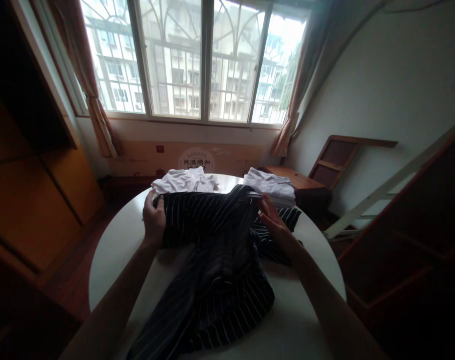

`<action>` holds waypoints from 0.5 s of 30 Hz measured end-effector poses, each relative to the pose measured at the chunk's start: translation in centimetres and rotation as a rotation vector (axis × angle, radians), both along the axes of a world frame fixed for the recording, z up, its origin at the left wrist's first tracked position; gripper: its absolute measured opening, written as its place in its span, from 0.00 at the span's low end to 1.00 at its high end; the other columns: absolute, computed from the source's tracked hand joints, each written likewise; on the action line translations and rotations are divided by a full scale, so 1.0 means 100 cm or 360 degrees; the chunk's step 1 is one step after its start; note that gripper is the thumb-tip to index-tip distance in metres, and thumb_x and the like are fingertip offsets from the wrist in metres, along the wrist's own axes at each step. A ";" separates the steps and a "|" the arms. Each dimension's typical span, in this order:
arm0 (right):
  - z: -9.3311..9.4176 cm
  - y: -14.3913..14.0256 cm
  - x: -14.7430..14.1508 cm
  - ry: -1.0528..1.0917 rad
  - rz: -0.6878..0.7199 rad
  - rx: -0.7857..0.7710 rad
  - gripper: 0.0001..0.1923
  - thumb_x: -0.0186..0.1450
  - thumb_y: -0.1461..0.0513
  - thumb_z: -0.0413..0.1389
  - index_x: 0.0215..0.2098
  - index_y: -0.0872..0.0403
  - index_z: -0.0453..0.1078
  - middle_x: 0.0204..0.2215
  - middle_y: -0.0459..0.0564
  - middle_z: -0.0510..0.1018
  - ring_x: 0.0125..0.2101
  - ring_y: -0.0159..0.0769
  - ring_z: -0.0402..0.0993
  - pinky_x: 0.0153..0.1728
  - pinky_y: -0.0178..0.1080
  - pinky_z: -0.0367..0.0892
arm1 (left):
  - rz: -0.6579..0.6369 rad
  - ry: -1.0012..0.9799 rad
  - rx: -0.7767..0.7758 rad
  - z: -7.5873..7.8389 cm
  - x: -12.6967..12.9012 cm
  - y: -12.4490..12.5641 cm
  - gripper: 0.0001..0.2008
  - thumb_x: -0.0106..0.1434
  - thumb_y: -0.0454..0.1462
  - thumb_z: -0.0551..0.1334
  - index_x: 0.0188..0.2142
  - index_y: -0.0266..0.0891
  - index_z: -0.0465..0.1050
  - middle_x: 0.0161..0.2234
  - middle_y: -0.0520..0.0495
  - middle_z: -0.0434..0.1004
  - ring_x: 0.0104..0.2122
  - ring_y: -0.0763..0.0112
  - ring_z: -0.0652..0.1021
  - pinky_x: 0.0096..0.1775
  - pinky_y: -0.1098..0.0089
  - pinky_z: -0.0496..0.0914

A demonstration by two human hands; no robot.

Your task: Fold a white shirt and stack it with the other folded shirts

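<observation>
Roughly midway, by look: round white table (110, 260) carries dark striped garment (219, 260), top part doubled over, lower part loose toward near edge. Two white piles behind, rumpled pile (184, 181), folded stack (270, 187). Left hand (154, 217) grips garment's left edge; right hand (272, 217) flat, fingers spread, on right side.

Both forearms were bare up to the lower edge of the view, with no sleeve or cuff showing on either. The left hand (154, 220) carried no ring, watch or band that could be made out. The right hand (271, 218) was likewise ungloved and unadorned, its fingers slender.
</observation>
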State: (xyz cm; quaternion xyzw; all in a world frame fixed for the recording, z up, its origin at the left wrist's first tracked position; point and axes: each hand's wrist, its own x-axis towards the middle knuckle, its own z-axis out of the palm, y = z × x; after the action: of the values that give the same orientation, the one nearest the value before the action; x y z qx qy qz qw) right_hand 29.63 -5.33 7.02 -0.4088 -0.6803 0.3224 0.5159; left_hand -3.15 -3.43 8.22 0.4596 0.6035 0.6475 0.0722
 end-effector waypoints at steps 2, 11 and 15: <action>-0.003 -0.001 -0.006 -0.0137 -0.0001 0.0045 0.35 0.58 0.53 0.53 0.60 0.43 0.43 0.62 0.45 0.47 0.60 0.37 0.43 0.56 0.45 0.49 | 0.0046 0.0178 0.0008 -0.006 -0.001 0.005 0.27 0.55 0.34 0.57 0.54 0.33 0.55 0.52 0.36 0.63 0.52 0.61 0.65 0.52 0.61 0.59; -0.027 0.021 0.010 -0.0647 -0.0730 0.0069 0.15 0.57 0.60 0.51 0.41 0.57 0.66 0.39 0.56 0.73 0.39 0.42 0.71 0.43 0.46 0.65 | -0.0639 0.1379 -0.0223 -0.041 0.024 0.003 0.23 0.56 0.38 0.57 0.52 0.36 0.59 0.52 0.38 0.65 0.53 0.59 0.65 0.52 0.60 0.59; -0.041 0.028 0.025 -0.1102 -0.0672 -0.0034 0.17 0.52 0.63 0.56 0.41 0.57 0.67 0.43 0.57 0.71 0.46 0.44 0.66 0.49 0.45 0.59 | -0.0686 0.1449 -0.0676 -0.050 0.023 0.003 0.26 0.56 0.36 0.57 0.54 0.35 0.56 0.48 0.38 0.70 0.47 0.61 0.71 0.47 0.64 0.63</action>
State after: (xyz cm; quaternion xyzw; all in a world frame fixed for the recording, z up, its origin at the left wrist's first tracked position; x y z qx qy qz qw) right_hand 32.13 -2.49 2.90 -0.6293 -0.7115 0.0596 0.3071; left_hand -0.85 -3.13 3.19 0.7820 0.5835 0.2177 0.0259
